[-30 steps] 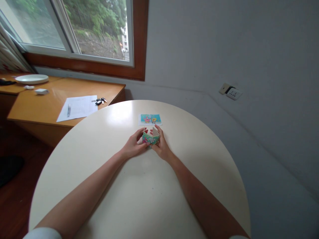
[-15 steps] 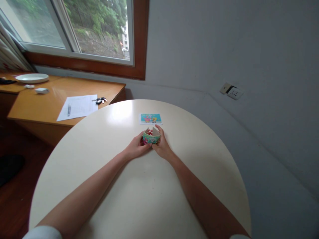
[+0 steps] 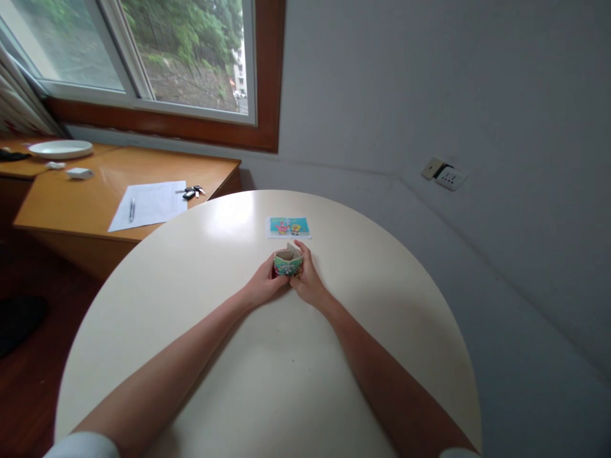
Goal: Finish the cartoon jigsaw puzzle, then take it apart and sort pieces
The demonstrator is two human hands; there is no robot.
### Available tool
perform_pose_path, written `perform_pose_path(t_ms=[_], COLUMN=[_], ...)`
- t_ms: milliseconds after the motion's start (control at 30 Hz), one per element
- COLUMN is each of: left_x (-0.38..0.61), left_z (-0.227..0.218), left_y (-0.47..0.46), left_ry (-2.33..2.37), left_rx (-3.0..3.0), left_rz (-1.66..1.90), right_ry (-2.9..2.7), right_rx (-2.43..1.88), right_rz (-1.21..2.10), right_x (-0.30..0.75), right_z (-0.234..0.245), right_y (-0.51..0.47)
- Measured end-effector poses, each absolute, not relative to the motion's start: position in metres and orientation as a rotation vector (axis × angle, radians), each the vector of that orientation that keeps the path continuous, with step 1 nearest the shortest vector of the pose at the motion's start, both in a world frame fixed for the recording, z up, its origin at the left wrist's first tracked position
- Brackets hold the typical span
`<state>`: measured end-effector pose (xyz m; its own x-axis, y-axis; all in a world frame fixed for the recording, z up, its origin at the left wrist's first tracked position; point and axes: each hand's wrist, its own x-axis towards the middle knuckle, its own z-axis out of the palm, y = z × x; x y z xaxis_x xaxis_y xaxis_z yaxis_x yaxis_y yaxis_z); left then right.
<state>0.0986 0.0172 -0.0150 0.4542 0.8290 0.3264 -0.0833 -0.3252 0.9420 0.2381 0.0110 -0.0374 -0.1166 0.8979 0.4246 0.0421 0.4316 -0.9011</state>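
A small stack of colourful puzzle pieces or cards (image 3: 288, 261), green with pink marks, stands on edge on the round cream table (image 3: 200, 254). My left hand (image 3: 264, 284) presses its left side and my right hand (image 3: 308, 280) its right side, fingers curled round it. Just beyond lies a blue cartoon picture card (image 3: 288, 227), flat on the table, untouched.
A wooden desk (image 3: 86, 203) at the left holds a sheet of paper with a pen (image 3: 147, 205), keys (image 3: 192, 192), a white plate (image 3: 60, 149) and a small white box (image 3: 79, 173). A window is behind it. A wall socket (image 3: 449, 178) sits at right.
My hands have drawn closer together, squeezing the loose stack into a tighter, squarer bundle. The fingers that were spread over its top now wrap its sides.
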Motion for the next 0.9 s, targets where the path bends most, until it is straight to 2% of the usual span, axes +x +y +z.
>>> perform_pose_path(t_ms=[400, 900], left_x=[0.100, 0.100], left_z=[-0.019, -0.019], left_y=[0.020, 0.017], left_ry=[0.653, 0.671], left_rx=[1.492, 1.654], left_rz=[1.096, 1.144], right_ry=[-1.463, -1.474], right_rx=[-0.971, -0.876], right_rz=[0.861, 0.947], right_x=[0.237, 0.230], right_z=[-0.030, -0.020], right_y=[0.011, 0.004])
